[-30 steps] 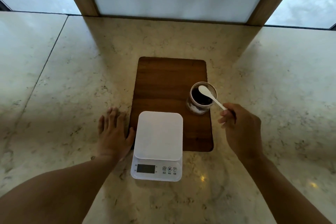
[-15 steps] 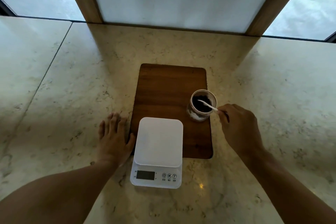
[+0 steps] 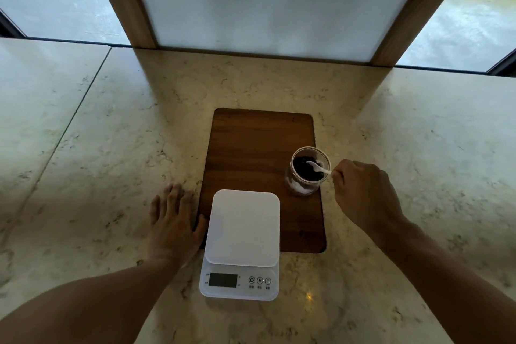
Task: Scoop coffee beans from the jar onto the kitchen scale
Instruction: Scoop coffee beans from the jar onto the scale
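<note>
Nearest the person sits the white kitchen scale (image 3: pixel 241 243), its front half on the marble counter (image 3: pixel 97 165) and its back half on the wooden board (image 3: pixel 259 148); the platform is bare, with no beans on it yet. Its display looks dark, and the three round buttons beside it carry marks, the middle one reading "M" and the right one "T", while the tiny print under them is too small to read. Just left of the scale, the left hand (image 3: pixel 173 223) lies flat and spread on the counter, holding nothing, its thumb at the board's edge. Beyond the scale and to its right, the glass jar (image 3: pixel 307 172) stands upright on the board near the right rim, lid off, with the dark coffee beans (image 3: pixel 305 167) inside. The right hand (image 3: pixel 363 193), right of the jar, is closed in a pinch on the handle end of a small white spoon (image 3: pixel 318 167), whose bowl is down among the beans. The spoon is probably light thin plastic, best kept pinched at the handle tip and level when lifted; the beans are hard, loose and prone to roll off. The jar is breakable and unsteadied, so it could tip.
</note>
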Demonstrator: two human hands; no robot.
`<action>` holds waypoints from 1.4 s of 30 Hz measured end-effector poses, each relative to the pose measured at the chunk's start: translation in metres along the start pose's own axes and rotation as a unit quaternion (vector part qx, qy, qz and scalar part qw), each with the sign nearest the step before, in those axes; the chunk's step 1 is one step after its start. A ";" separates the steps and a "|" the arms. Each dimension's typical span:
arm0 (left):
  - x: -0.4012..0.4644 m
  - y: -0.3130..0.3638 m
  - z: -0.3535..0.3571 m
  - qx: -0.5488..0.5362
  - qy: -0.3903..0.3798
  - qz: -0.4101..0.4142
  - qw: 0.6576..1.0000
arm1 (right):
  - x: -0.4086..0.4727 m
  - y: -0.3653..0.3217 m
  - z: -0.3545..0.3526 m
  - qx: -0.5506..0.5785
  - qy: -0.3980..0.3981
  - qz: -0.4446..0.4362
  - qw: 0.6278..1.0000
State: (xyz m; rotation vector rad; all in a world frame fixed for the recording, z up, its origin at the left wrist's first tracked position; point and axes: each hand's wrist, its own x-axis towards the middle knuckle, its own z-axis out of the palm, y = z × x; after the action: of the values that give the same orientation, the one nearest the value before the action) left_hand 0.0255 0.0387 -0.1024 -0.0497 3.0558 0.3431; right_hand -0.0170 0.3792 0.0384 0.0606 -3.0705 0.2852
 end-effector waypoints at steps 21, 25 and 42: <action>0.000 0.001 -0.002 -0.006 -0.002 -0.003 1.000 | 0.009 -0.004 0.005 0.122 -0.019 0.141 0.982; 0.000 -0.001 0.000 0.001 -0.001 -0.003 1.000 | 0.008 -0.003 0.011 0.209 -0.027 0.212 0.954; 0.000 0.000 -0.002 0.000 0.004 -0.001 1.000 | 0.009 0.002 0.012 0.357 -0.030 0.327 0.875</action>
State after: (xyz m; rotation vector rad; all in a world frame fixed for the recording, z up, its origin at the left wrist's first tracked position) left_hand 0.0252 0.0388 -0.1008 -0.0530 3.0631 0.3436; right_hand -0.0268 0.3789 0.0265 -0.9532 -2.7270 1.4350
